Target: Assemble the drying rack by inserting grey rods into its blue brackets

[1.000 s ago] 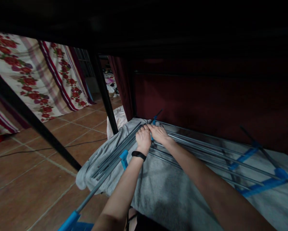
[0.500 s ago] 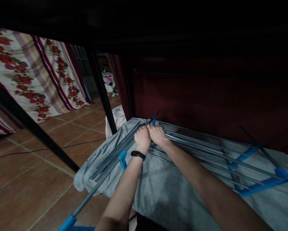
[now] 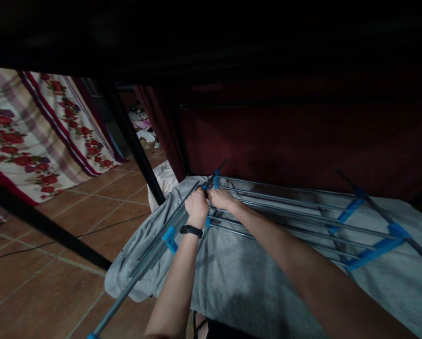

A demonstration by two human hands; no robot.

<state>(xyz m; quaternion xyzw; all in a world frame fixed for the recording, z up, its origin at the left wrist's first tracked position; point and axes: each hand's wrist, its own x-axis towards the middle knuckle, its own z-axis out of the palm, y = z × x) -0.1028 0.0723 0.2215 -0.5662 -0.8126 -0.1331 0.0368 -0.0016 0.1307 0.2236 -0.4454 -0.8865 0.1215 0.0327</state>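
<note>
Both hands are in together, right at the far left end of the metal rack point(image 3: 323, 220), and that rack lies folded out across the grey blanket point(image 3: 253, 278)! Look at the left hand point(image 3: 196, 207), black band point(image 3: 191, 230) on the wrist: its fingers are curled down tight around the frame, though exactly which rod sits inside that fist I cannot tell. Just beside it, on the right, comes the right hand point(image 3: 223, 198), back upward, fingers bent in close to the blue joint point(image 3: 205, 187). Is it clamped on? The fingertips are hidden, so I cannot tell.

Out to the near left runs a bundle of grey rods point(image 3: 154, 249), with 1 blue clip point(image 3: 169, 239) standing up next to the left wrist. On the right, more rods stretch away under the right forearm to 2 blue crossbars, the nearer crossbar point(image 3: 376, 253) the longer.

Behind it all hangs a dark red curtain point(image 3: 267, 141). Over on the left, 2 black posts point(image 3: 136, 141) slant down, a thin cable point(image 3: 80, 234) crosses the tiled floor point(image 3: 48, 287), and flowered cloth point(image 3: 69, 117) hangs on the far side.
</note>
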